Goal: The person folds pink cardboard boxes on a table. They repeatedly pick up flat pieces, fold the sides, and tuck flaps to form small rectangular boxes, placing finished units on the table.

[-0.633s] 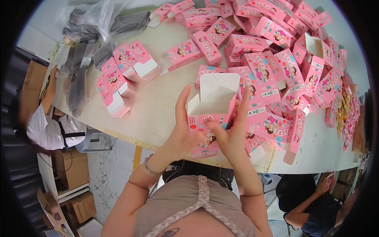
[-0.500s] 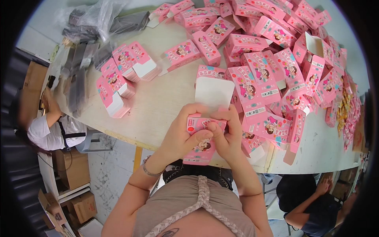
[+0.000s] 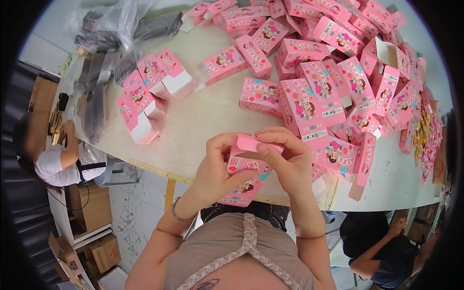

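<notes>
A small pink cardboard box (image 3: 240, 193) with a cartoon figure on its front is between my hands, over the table's near edge. My left hand (image 3: 212, 166) grips its left side, thumb across the front. On the upper right, my right hand (image 3: 292, 157) has its thumb and fingers on the pink top flap, which is bent over and partly lifted above a gap at the box's top. The inside of the box is hidden. Just beyond my hands, another pink box (image 3: 261, 96) lies on the table beside the large heap of pink boxes (image 3: 307, 104).
Flattened pink cartons (image 3: 140, 101) lie in stacks to the left. Behind them are dark packs (image 3: 94, 111) and clear plastic film (image 3: 128, 19). Small wrapped pieces (image 3: 427, 130) sit at the far right. One person (image 3: 63, 152) sits at left, another (image 3: 382, 246) at lower right.
The box's raised white-sided flap has been folded down, and its pink outer side now shows. My right hand has shifted right and up along the top. The person at left has moved their arm.
</notes>
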Tool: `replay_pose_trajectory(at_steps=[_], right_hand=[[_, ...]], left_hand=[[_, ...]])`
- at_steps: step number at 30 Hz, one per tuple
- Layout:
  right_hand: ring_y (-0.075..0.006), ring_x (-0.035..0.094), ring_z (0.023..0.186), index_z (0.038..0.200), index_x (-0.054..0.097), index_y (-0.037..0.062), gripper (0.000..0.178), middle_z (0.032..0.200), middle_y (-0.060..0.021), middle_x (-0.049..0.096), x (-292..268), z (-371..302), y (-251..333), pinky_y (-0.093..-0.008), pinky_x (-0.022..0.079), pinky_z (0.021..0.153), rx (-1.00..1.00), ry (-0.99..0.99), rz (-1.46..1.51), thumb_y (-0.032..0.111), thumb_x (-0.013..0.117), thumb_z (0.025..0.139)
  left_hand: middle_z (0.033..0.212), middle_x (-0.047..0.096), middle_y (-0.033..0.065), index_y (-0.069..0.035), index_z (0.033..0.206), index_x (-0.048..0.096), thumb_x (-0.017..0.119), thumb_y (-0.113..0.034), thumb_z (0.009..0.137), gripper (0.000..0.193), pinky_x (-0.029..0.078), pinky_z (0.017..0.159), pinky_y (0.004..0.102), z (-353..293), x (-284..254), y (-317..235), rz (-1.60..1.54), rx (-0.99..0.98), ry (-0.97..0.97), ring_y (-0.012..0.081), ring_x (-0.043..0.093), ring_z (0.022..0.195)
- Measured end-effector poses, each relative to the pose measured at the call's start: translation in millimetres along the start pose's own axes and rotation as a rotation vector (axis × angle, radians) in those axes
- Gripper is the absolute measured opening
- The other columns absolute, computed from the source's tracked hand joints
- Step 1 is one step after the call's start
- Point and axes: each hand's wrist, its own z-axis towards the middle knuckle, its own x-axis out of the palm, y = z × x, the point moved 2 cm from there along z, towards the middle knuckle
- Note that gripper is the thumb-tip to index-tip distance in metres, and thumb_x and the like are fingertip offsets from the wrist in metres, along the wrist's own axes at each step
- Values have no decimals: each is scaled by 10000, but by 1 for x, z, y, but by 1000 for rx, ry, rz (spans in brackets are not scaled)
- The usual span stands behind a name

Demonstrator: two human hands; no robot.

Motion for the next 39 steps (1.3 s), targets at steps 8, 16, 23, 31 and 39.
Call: replay_pose_trajectory(at_steps=[8, 16, 23, 31, 39], right_hand=[[-269, 544, 1128, 1092, 674, 79, 272, 1244, -155, 537, -4, -17, 12, -361, 452, 919, -132, 255, -377, 77, 671, 820], [-341, 357, 1322, 1299, 491, 45, 573, 1425, -180, 369, -55, -82, 28, -406, 334, 1043, 78, 209, -770, 143, 717, 782], [-511, 233, 1319, 1351, 408, 72, 888, 1433, -318, 234, -106, -128, 63, -553, 298, 1016, -446, -612, -1598, 191, 846, 588], [-619, 62, 1294, 1427, 276, 109, 1147, 1436, -373, 5, -126, -155, -37, -667, 222, 999, -86, -663, -1448, 457, 859, 502], [-560, 114, 1324, 1411, 332, 93, 1075, 1432, -391, 23, -227, -112, 11, -572, 246, 1049, -150, -813, -1393, 345, 870, 515]], left_hand=[[1220, 485, 127, -55, 1090, 494, 760, -80, 734, 446, 457, 874, 320, 5, -5, -1, -5, 10, 21, 227, 544, 1030], [1106, 571, 100, -49, 1067, 537, 628, -154, 835, 270, 455, 806, 303, 80, -5, -11, 55, -342, 293, 178, 561, 942], [1277, 395, 188, 5, 1368, 242, 552, -357, 880, 683, 214, 1079, 434, 277, 27, -59, 386, 206, 24, 296, 338, 1236], [1468, 6, 341, -12, 1458, 59, 753, -399, 712, 1090, 81, 1061, 625, 120, 62, 73, 836, 329, 133, 520, 29, 1357], [1477, -17, 324, -182, 1457, 236, 609, -138, 788, 767, 110, 1049, 658, 174, 190, 62, 915, 294, 260, 591, 16, 1319]])
